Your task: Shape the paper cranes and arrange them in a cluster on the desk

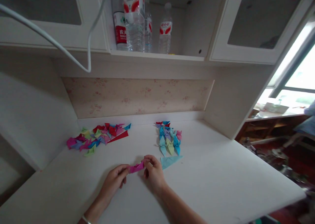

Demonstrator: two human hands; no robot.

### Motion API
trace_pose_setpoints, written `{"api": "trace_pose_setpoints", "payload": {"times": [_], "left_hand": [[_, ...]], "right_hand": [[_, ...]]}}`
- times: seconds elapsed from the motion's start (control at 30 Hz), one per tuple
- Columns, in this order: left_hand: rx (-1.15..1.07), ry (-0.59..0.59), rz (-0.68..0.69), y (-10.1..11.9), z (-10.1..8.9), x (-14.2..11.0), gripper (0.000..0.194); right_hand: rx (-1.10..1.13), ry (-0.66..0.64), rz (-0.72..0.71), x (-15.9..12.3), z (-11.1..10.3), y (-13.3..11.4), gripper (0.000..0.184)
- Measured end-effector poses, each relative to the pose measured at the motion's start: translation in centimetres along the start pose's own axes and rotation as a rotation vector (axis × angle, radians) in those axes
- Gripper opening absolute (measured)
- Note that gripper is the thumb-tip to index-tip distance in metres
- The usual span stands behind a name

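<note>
Stretched between my two hands, just above the white desk, is a magenta folded paper piece. My left hand pinches its left end between thumb and fingers. Its right end sits in the pinch of my right hand. A light blue folded paper triangle lies flat just right of my right hand. Behind it stand several folded paper cranes in blue, green, pink and purple, set close together. To the left spreads a loose pile of colourful folded paper pieces, with a red paper piece at its edge.
The white desk ends in an edge at the right. Overhead, an open shelf holds several plastic bottles. A white cable or rod crosses the upper left. Side panels flank the desk, and a window is far right.
</note>
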State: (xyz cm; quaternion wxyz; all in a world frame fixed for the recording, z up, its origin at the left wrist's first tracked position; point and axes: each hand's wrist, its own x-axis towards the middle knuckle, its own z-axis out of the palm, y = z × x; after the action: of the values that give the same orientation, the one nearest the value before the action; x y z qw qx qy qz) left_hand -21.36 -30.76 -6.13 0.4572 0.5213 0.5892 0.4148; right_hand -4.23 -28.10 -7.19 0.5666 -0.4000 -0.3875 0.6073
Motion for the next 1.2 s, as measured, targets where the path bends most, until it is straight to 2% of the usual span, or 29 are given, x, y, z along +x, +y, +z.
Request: {"api": "trace_pose_setpoints", "payload": {"times": [0.27, 0.47, 0.63, 0.7, 0.8, 0.9, 0.97, 1.1, 1.2], "left_hand": [[-0.038, 0.041, -0.018, 0.2, 0.4, 0.0, 0.052], [0.034, -0.045, -0.024, 0.3, 0.6, -0.3, 0.043], [0.079, -0.100, 0.012, -0.1, 0.5, -0.2, 0.040], [0.134, -0.074, 0.038, 0.1, 0.3, 0.0, 0.039], [0.214, 0.048, 0.116, 1.0, 0.1, 1.0, 0.037], [0.277, 0.127, 0.170, 2.8, 0.7, 3.6, 0.038], [0.305, 0.132, 0.217, 4.5, 2.0, 6.5, 0.038], [0.386, 0.106, 0.387, 9.2, 6.6, 13.5, 0.032], [0.618, 0.098, 0.477, 12.9, 10.6, 18.1, 0.030]], "right_hand": [[0.002, 0.002, 0.004, -0.3, 0.0, -0.8, 0.026], [-0.012, 0.020, -0.016, -0.2, 0.0, -1.1, 0.022], [-0.001, 0.019, -0.004, -0.1, -0.4, -0.9, 0.026], [-0.043, -0.018, 0.021, -0.2, -1.2, -1.1, 0.028], [-0.168, -0.119, 0.062, -0.1, -2.8, -1.1, 0.029], [-0.274, -0.182, 0.033, -0.3, -4.0, -0.9, 0.028], [-0.369, -0.209, -0.024, -0.4, -4.1, -0.7, 0.023], [-0.620, -0.249, -0.121, -0.5, -3.7, -0.9, 0.016], [-0.724, -0.279, -0.188, -0.2, -3.7, -1.1, 0.022]]}}
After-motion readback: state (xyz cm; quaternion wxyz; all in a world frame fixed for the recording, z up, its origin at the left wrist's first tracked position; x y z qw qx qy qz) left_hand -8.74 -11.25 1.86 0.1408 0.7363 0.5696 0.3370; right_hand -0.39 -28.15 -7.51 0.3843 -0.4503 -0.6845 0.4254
